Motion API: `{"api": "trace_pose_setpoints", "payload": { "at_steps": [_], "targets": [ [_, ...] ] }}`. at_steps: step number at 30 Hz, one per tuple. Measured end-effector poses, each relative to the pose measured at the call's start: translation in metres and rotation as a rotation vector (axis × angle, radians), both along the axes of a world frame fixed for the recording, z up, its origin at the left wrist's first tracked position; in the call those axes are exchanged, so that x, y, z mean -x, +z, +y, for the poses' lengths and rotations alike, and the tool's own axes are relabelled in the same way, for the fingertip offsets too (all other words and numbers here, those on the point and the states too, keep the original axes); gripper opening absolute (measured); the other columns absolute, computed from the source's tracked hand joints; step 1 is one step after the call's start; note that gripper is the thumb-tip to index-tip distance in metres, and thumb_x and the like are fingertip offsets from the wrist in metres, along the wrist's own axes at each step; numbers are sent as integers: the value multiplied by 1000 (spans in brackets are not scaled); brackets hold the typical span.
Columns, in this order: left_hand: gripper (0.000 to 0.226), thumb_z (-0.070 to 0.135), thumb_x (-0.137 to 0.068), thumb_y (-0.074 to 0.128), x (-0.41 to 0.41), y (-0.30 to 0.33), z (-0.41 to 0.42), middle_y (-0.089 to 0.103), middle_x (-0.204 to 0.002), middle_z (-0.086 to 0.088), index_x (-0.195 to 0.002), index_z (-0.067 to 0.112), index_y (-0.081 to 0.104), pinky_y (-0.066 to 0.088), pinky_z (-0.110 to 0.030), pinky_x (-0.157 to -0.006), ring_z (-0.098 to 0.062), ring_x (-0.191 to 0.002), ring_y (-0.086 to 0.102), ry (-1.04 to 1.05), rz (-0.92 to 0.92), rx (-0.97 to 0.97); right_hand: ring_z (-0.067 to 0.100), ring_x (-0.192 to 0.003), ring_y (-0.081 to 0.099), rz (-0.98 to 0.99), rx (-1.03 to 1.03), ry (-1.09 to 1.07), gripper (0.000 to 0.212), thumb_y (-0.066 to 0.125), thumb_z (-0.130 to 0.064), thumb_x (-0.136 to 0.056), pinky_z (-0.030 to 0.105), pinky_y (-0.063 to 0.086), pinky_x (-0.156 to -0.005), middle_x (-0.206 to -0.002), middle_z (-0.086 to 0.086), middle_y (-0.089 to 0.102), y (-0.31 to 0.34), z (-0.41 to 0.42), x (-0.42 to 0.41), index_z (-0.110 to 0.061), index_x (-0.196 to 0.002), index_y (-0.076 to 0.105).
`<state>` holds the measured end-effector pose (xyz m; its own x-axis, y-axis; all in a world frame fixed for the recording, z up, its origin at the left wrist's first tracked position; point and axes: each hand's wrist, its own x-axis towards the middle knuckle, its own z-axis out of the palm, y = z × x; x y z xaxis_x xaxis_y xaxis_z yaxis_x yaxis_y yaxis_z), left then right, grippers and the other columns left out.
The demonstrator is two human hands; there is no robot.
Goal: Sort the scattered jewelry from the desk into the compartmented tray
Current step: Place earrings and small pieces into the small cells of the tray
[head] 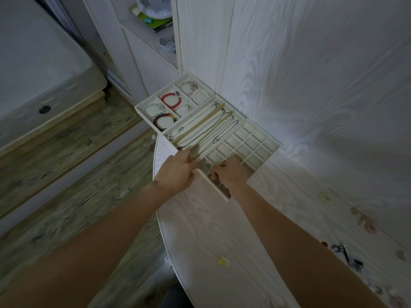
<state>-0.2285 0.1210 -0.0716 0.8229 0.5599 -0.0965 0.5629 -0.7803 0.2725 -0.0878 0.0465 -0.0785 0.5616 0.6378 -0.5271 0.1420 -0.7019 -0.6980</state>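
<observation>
Left hand [178,172]: reaching across the desk's far left edge to the near end of the tray [270,152]; fingers extended, tips at the lower ends of the chains [206,132]; whether they pinch a chain cannot be told. Right hand [231,172]: over the near corner of the grid section, fingers curled down into the small cells; what they grasp, if anything, cannot be told. Green bead [207,166]: small, lying between the two hands, just beside the fingertips of each, at the near rim of the tray; which cell it sits in cannot be told.

Tray, middle section: several silver chains laid lengthwise in long slots; grid section toward the wall: rows of small square cells. Tray, far section overhanging the desk's left edge: red bracelet [170,100]; pearl bracelet [201,96] in the far compartment; dark bracelet [164,122] with a green and yellow bead, in the compartment nearest the floor side.

Desk [211,230], white woodgrain: yellow piece [222,261] alone near the near left edge; scattered jewelry [347,254] along the right edge, well apart from the tray, including pale stones and a dark item; details too blurred to tell.
</observation>
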Motion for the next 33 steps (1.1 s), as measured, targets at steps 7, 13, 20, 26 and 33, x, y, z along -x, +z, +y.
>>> {"api": "trace_pose_setpoints", "payload": {
  "at_steps": [7, 13, 20, 26, 33],
  "targets": [
    [36, 23, -91, 43, -12, 10, -2, 39, -125, -8, -125, 22, 54, 32, -32, -89, -23, -115, 39, -35, 222, -155, 7, -39, 47, -45, -50, 19, 40, 58, -6, -89, 17, 38, -43, -52, 5, 59, -2, 5, 7, -9, -50, 60],
    [39, 9, -89, 47, -5, 12, 2, 43, -121, -10, -124, 18, 59, 31, -29, -85, -25, -115, 41, -1, 94, -23, 6, -35, 46, -147, -9, 177, 31, 60, -12, -89, 16, 36, -43, -43, 0, 51, -1, 10, 8, -1, -60, 64],
    [49, -2, -88, 44, 0, 13, 5, 43, -123, -9, -131, 19, 55, 32, -26, -83, -22, -119, 40, 16, 75, 52, 21, -59, 57, -281, -27, 284, 33, 47, -15, -97, 27, 45, -61, -66, 11, 60, 9, 1, -9, 0, -73, 64],
    [49, -6, -87, 45, -5, 10, 5, 43, -119, -12, -127, 19, 59, 34, -28, -80, -24, -114, 41, 0, 100, 51, 13, -71, 57, -453, -78, 629, 29, 44, -5, -96, 20, 39, -62, -105, 6, 66, 21, -6, -6, -10, -112, 67],
    [50, -1, -87, 46, -13, 12, 6, 36, -126, -10, -131, 21, 53, 36, -29, -87, -22, -119, 37, -4, 214, -5, 22, -84, 66, -719, 211, 845, 28, 40, -11, -98, 27, 48, -63, -99, 9, 66, 19, 5, 2, -8, -110, 65]
  ]
}}
